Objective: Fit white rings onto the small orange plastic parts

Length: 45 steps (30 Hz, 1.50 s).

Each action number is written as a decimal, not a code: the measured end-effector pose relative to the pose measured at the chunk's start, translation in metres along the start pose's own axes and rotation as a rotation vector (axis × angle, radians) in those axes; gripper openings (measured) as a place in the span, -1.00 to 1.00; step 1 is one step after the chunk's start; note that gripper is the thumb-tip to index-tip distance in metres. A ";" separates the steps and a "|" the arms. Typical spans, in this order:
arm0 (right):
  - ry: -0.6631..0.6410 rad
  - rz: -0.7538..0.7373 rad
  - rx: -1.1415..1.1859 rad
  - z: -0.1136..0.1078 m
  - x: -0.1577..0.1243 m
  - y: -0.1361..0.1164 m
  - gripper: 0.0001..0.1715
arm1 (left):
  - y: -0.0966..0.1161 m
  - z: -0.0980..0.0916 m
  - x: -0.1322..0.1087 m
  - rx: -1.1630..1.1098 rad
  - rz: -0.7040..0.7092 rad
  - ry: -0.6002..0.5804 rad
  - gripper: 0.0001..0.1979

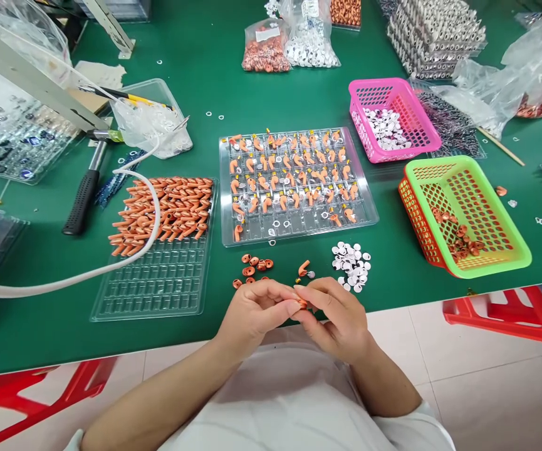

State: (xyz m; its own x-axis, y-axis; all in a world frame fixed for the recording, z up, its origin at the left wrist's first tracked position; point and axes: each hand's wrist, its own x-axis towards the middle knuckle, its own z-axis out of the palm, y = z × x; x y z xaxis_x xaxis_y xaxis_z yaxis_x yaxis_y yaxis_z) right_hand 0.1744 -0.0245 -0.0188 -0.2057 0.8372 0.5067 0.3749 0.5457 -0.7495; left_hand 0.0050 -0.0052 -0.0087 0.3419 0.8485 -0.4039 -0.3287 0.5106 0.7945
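Note:
My left hand point(262, 311) and my right hand point(336, 316) meet at the table's front edge, fingers pinched together. Between their fingertips is a small orange-brown plastic part point(302, 304), mostly hidden by the fingers. Just beyond lies a curved orange piece point(303, 268) with a small silvery bit beside it. Several round copper-coloured caps point(249, 271) lie loose left of the hands. To the right is a pile of white discs point(354, 266). Behind stands a clear tray point(299, 232) of curved orange pieces with yellow tips.
At left, a clear compartment tray point(151, 300) holds stacked copper-coloured parts; a black-handled hammer point(80, 200) lies behind a white cable point(155, 216). On the right are a pink basket point(359, 128) with white discs and a green basket point(510, 232) with copper-coloured caps. Bags point(265, 50) stand at the back.

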 end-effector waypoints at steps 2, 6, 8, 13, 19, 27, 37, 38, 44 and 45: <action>0.003 0.008 0.007 0.003 -0.002 0.000 -0.54 | 0.000 0.001 -0.001 -0.015 -0.019 0.009 -0.76; -0.006 -0.009 -0.019 0.004 -0.003 0.000 -0.56 | 0.000 0.001 -0.002 -0.034 -0.062 0.003 -0.75; 0.002 -0.037 -0.049 0.003 -0.003 0.001 -0.58 | 0.001 -0.001 -0.003 -0.031 -0.076 -0.016 -0.77; -0.007 -0.066 -0.151 -0.001 -0.006 0.006 -0.59 | 0.006 -0.003 -0.006 0.027 0.005 -0.110 -0.65; -0.091 -0.068 -0.134 -0.001 -0.009 0.008 -0.56 | 0.007 -0.001 -0.010 0.281 0.047 -0.050 -0.59; -0.095 -0.121 -0.166 0.000 -0.010 0.009 -0.53 | 0.005 0.001 -0.010 0.269 0.099 -0.015 -0.64; -0.085 -0.162 -0.125 0.001 -0.010 0.012 -0.55 | 0.001 0.000 -0.012 0.285 0.195 -0.010 -0.64; -0.080 -0.161 -0.121 0.001 -0.010 0.011 -0.57 | 0.001 0.001 -0.012 0.271 0.194 -0.012 -0.64; -0.023 -0.185 -0.116 0.004 -0.007 0.007 -0.70 | 0.002 0.002 -0.013 0.229 0.156 0.007 -0.66; -0.022 -0.188 -0.118 0.004 -0.007 0.007 -0.71 | 0.001 0.002 -0.013 0.216 0.155 0.002 -0.66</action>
State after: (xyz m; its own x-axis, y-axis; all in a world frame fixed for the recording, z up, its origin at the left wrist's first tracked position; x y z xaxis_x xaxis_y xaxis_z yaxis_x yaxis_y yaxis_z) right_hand 0.1749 -0.0265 -0.0297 -0.3009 0.7222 0.6228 0.4311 0.6855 -0.5867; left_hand 0.0018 -0.0161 -0.0013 0.2999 0.9147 -0.2709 -0.1810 0.3334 0.9253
